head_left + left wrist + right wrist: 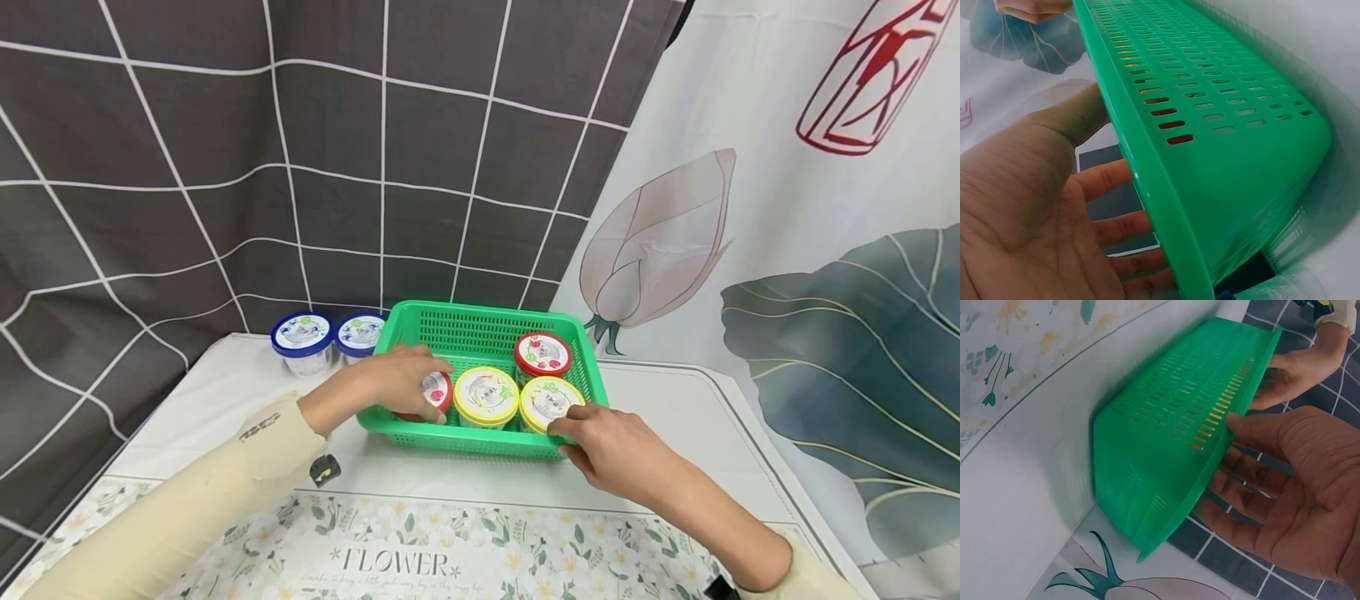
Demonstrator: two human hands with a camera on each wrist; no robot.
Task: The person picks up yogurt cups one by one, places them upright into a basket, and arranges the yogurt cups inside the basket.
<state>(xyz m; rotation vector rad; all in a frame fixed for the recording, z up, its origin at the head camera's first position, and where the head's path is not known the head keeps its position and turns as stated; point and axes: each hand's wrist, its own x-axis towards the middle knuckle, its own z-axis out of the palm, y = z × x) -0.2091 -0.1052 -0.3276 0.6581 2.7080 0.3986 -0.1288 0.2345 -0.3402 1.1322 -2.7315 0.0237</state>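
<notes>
A green perforated plastic basket (480, 312) stands on the table. My left hand (401, 379) reaches over its left side, thumb and fingers around a red-lidded tub (437, 390). From the left wrist, the fingertips disappear behind the basket's rim. Beside that tub are two yellow-lidded tubs (486, 394), and another red-lidded tub (542, 354) sits behind at the right. My right hand (615, 446) holds the basket's front right rim. Its thumb (1254, 428) lies on the outside of the rim while the other fingers go inside, close to the right yellow-lidded tub (551, 403).
Two blue-lidded tubs (302, 343) stand left of the basket, the nearer one right against it. A white tablecloth with a floral strip (405, 533) covers the table. Dark checked fabric (330, 167) hangs behind, and a printed white curtain (675, 208) at the right.
</notes>
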